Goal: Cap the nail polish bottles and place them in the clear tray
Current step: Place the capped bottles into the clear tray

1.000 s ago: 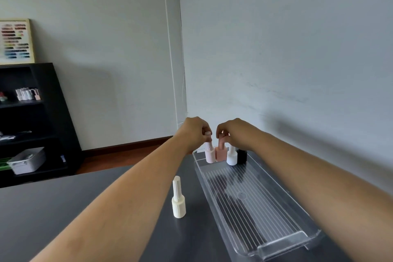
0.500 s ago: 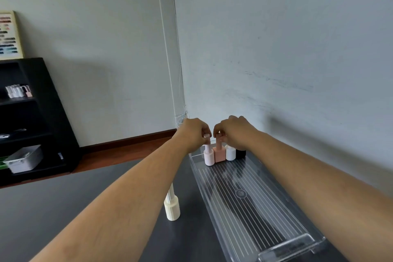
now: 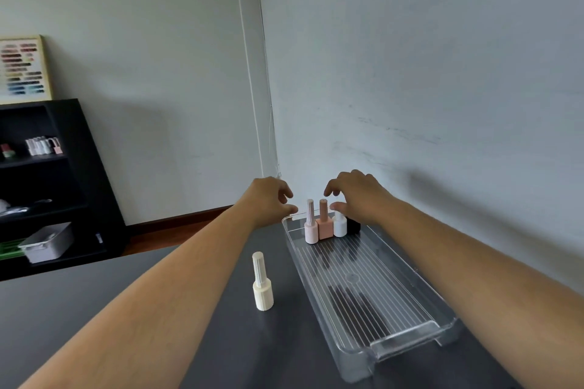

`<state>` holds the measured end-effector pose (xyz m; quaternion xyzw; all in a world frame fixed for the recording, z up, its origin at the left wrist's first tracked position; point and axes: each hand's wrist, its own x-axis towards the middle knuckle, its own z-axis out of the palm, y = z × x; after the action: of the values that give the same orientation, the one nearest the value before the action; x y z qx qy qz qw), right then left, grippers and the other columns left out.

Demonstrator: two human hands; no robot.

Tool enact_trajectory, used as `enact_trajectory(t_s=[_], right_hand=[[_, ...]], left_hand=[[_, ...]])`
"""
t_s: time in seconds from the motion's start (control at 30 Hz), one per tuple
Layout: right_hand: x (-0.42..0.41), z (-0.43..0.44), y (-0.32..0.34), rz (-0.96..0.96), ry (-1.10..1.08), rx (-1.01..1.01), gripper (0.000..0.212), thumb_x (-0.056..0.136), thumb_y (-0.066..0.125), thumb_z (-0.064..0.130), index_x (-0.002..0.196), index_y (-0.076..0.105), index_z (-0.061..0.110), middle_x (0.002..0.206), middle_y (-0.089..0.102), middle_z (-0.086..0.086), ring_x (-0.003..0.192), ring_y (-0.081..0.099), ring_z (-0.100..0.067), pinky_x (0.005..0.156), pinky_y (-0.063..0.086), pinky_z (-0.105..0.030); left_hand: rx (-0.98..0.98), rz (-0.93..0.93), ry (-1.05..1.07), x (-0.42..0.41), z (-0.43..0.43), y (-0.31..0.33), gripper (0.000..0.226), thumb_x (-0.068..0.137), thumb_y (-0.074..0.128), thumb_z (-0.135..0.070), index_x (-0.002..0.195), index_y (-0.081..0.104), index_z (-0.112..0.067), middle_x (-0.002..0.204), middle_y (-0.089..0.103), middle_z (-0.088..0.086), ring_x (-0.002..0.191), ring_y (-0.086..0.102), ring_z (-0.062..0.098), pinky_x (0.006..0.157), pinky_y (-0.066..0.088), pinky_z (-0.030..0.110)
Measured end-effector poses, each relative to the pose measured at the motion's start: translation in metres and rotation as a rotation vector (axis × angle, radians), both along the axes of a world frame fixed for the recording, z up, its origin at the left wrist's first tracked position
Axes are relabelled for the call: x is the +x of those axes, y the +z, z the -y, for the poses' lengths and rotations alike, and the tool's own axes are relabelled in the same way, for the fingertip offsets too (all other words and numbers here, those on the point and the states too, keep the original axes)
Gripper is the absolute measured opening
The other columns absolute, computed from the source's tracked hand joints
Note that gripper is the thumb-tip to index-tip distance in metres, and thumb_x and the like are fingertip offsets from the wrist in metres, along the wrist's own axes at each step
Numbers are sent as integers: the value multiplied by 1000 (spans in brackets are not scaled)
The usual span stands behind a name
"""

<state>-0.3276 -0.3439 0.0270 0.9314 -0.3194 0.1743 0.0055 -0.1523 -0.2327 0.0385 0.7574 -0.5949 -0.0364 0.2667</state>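
— Bottles?
— Pink bottle (image 3: 310, 227), peach bottle (image 3: 325, 224), white bottle (image 3: 339, 227), black bottle (image 3: 353, 225) line the clear tray's (image 3: 354, 366) far end; cream bottle (image 3: 262, 283) stands outside, on the table (image 3: 79, 300).
— Hands?
— My left hand (image 3: 268, 199), right hand (image 3: 357, 196) hover there, slack, gripping nothing.

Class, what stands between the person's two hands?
In the head view, the caps of the pale pink bottle and the peach bottle stand between the left hand and the right hand.

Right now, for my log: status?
Left hand, right hand open, holding nothing. Four bottles in clear tray; cream bottle outside, on table. Nothing blocking it.
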Motion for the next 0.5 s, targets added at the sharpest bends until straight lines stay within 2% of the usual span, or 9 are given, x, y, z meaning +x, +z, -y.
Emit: enact_trajectory(t_s=[0.07, 0.17, 0.23, 0.3, 0.37, 0.5], right_hand=[[-9, -16, -6, 38, 24, 75, 23, 89, 59, 31, 111, 62, 26, 108, 60, 3, 102, 53, -18, 86, 39, -32], [-24, -37, -27, 68, 50, 284, 26, 86, 62, 29, 111, 63, 24, 100, 60, 9, 97, 60, -16, 84, 48, -30], [-30, -45, -41, 21, 55, 328, 30, 86, 63, 30, 116, 61, 22, 106, 63, 7, 96, 60, -13, 80, 46, -21], [-34, -49, -50, -33, 33, 339, 37, 87, 62, 33, 122, 57, 22, 119, 62, 4, 101, 59, -12, 86, 45, -22], [-38, -51, -57, -51, -14, 388, 44, 87, 62, 37, 127, 52, 24, 126, 58, 5, 107, 62, -16, 93, 47, -29], [-41, -55, -68, -141, -64, 440, 63, 82, 62, 49, 138, 42, 27, 140, 49, 0, 119, 56, -23, 97, 42, -35]], left_hand=[[21, -29, -29, 4, -20, 2, 27, 76, 72, -36, 98, 70, -21, 84, 66, -10, 76, 59, 1, 65, 43, 13], [96, -106, -74, 12, -48, 1, 21, 72, 74, -49, 87, 69, -35, 83, 69, -14, 80, 63, 2, 75, 48, 18], [150, -146, -103, 14, -65, -2, 23, 66, 74, -56, 84, 68, -43, 86, 70, -17, 84, 64, 1, 81, 50, 22], [194, -154, -122, 13, -77, -6, 32, 61, 76, -60, 89, 68, -45, 91, 69, -18, 85, 62, -1, 81, 49, 22], [228, -130, -130, 10, -85, -10, 33, 63, 78, -55, 93, 68, -44, 96, 68, -18, 84, 60, -2, 78, 46, 21], [246, -66, -110, 4, -91, -22, 17, 74, 77, -27, 89, 72, -33, 91, 66, -11, 80, 59, 0, 74, 42, 17]])
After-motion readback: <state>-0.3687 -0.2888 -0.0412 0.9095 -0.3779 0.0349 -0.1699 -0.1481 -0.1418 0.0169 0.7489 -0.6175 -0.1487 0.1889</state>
